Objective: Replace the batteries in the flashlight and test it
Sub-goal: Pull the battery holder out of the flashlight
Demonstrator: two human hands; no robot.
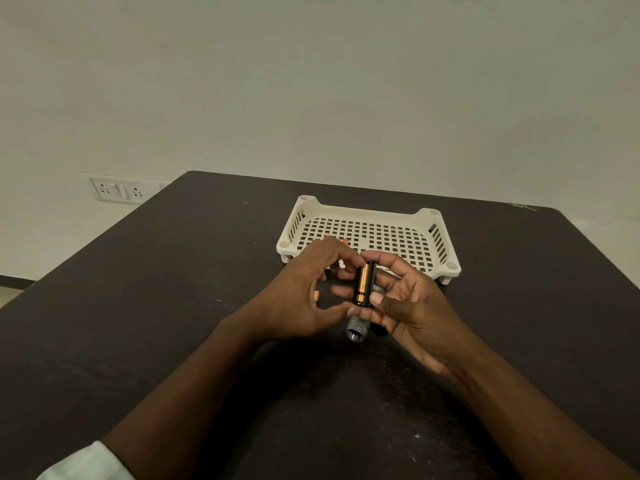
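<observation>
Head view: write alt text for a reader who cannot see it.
Two hands, left hand and right hand, hold a black battery holder with a copper-and-black battery seated in it, above a dark table. A white perforated tray sits behind; a grey flashlight body lies beneath.

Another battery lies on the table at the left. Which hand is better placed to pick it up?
The left hand. The loose battery lies right beside it, while the right hand grips the battery holder and is farther away.
</observation>
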